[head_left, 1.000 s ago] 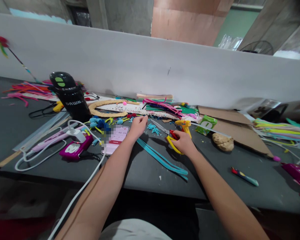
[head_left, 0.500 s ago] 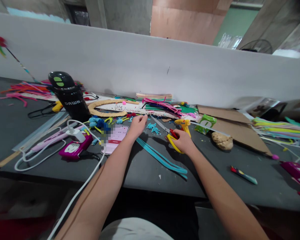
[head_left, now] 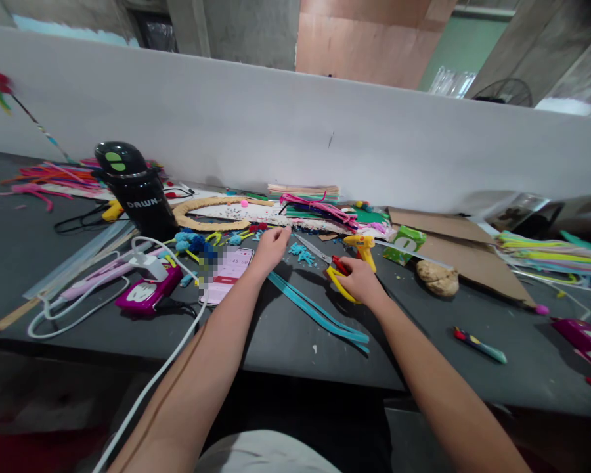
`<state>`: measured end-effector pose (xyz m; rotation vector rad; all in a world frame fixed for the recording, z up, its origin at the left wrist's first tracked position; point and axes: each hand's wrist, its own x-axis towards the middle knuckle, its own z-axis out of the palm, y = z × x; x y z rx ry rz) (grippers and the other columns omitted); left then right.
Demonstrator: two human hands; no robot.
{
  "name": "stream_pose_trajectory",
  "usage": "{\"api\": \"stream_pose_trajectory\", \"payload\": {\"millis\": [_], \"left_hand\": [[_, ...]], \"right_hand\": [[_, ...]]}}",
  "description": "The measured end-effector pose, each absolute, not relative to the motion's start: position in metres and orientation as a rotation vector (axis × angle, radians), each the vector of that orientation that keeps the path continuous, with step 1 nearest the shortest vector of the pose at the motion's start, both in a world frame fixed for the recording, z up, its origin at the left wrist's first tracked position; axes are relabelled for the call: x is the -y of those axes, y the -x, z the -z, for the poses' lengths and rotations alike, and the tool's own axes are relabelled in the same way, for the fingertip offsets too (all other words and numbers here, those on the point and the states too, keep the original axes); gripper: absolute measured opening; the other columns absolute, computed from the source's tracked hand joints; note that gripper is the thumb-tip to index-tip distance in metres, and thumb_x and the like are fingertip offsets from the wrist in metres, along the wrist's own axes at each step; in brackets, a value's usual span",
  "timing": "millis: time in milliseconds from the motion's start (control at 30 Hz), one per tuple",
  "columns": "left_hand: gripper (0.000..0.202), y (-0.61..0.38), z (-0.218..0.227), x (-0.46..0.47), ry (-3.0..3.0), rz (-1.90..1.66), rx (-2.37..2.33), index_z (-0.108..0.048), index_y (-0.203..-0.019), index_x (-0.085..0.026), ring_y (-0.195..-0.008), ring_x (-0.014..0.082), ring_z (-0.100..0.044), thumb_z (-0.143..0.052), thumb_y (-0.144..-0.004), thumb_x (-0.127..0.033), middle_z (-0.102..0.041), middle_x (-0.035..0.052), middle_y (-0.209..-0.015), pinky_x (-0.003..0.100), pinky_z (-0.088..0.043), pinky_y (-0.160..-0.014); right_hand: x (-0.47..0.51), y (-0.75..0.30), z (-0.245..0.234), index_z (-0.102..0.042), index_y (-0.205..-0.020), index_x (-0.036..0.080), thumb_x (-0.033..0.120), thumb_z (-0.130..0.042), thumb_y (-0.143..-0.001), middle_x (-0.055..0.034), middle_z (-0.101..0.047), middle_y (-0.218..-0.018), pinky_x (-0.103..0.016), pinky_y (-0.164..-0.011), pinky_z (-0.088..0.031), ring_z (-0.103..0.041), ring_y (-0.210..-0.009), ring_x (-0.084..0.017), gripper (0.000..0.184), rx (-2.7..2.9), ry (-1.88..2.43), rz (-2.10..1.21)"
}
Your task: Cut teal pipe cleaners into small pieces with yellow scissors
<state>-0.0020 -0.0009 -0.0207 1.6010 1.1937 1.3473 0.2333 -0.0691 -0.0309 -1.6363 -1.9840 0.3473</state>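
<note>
My right hand (head_left: 359, 279) is closed round the red and yellow handles of a pair of scissors (head_left: 337, 281), whose blades point up and left toward my other hand. My left hand (head_left: 272, 249) is closed in a pinch near the blade tips; what it holds, if anything, is too small to make out. Between the hands lies a small pile of cut light-blue pipe cleaner pieces (head_left: 301, 252). Long blue pipe cleaners (head_left: 320, 314) stretch across the dark table below them. A phone (head_left: 229, 272) with a lit screen lies beside my left wrist.
A yellow glue gun (head_left: 361, 247) and green box (head_left: 404, 243) stand past my right hand. Further right are a brown lump (head_left: 437, 278), cardboard (head_left: 473, 263) and a cutter knife (head_left: 480, 345). On the left stand a black bottle (head_left: 140, 197) and purple power strip (head_left: 150, 289) with white cable.
The scissors and my right hand have shifted very slightly left, with the blades at a slightly changed angle. My left hand stays in place.
</note>
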Motion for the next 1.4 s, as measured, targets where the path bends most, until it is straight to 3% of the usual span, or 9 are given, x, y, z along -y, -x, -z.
{"api": "stream_pose_trajectory", "payload": {"millis": [367,700,933,1400], "left_hand": [[0.042,0.0024,0.0236,0.0000,-1.624,-1.323,-1.205,-0.038,-0.059,-0.020,-0.049,0.0093,-0.033,-0.048,-0.090,-0.047,-0.037,-0.0041,-0.052,0.024,-0.022,-0.048],[0.042,0.0027,0.0234,-0.0003,-1.594,-1.314,-1.217,-0.039,-0.058,-0.020,-0.048,0.0094,-0.033,-0.046,-0.089,-0.048,-0.038,-0.0040,-0.051,0.025,-0.023,-0.048],[0.044,0.0031,0.0226,0.0010,-1.570,-1.337,-1.228,-0.037,-0.055,-0.020,-0.048,0.0095,-0.033,-0.047,-0.088,-0.047,-0.036,-0.0041,-0.049,0.025,-0.023,-0.048],[0.044,0.0028,0.0242,-0.0005,-1.571,-1.334,-1.214,-0.035,-0.056,-0.020,-0.047,0.0088,-0.031,-0.048,-0.088,-0.047,-0.035,-0.0047,-0.050,0.024,-0.023,-0.047]], "right_hand": [[0.0669,-0.2341,0.0321,-0.058,-0.067,0.018,0.039,-0.064,-0.074,0.0015,-0.053,-0.061,-0.026,-0.056,-0.029,-0.044,-0.059,-0.013,0.023,2.010,1.640,-0.347],[0.0706,-0.2313,0.0278,-0.052,-0.064,0.018,0.051,-0.065,-0.073,0.0028,-0.048,-0.060,-0.026,-0.053,-0.027,-0.040,-0.058,-0.012,0.036,1.939,1.656,-0.343],[0.0692,-0.2327,0.0300,-0.058,-0.067,0.018,0.041,-0.064,-0.074,0.0012,-0.053,-0.062,-0.026,-0.055,-0.028,-0.043,-0.060,-0.013,0.025,1.981,1.636,-0.351],[0.0681,-0.2330,0.0313,-0.058,-0.067,0.017,0.040,-0.063,-0.074,0.0013,-0.052,-0.060,-0.026,-0.055,-0.028,-0.045,-0.059,-0.013,0.024,1.995,1.636,-0.360]]}}
